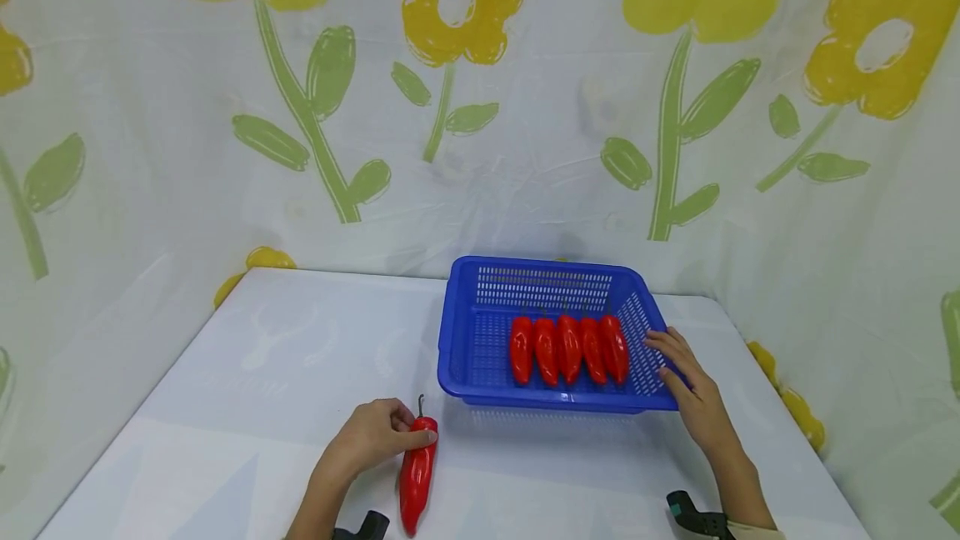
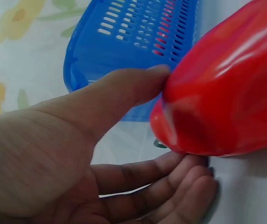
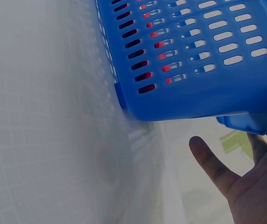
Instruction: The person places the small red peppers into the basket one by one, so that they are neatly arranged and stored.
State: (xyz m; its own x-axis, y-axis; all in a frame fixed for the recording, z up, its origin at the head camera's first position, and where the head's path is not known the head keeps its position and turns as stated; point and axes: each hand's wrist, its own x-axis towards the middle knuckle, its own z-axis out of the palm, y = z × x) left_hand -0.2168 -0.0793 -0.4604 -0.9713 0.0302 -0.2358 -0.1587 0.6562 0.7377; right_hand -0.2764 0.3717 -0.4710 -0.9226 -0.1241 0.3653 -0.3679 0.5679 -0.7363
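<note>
In the head view, a glossy red chili pepper lies on the white table, its thin dark stem toward the basket. My left hand pinches its stem end, thumb on one side and fingers on the other. The left wrist view shows the thumb against the pepper and fingertips at its underside. Several red peppers lie side by side in a blue plastic basket. At the basket's right rim rests my right hand. Its thumb stands out straight in the right wrist view; the other fingers are partly hidden by the rim.
The white table reaches back to a hanging cloth printed with yellow flowers. Its basket stands at the back right. Dark straps with small devices sit on both wrists.
</note>
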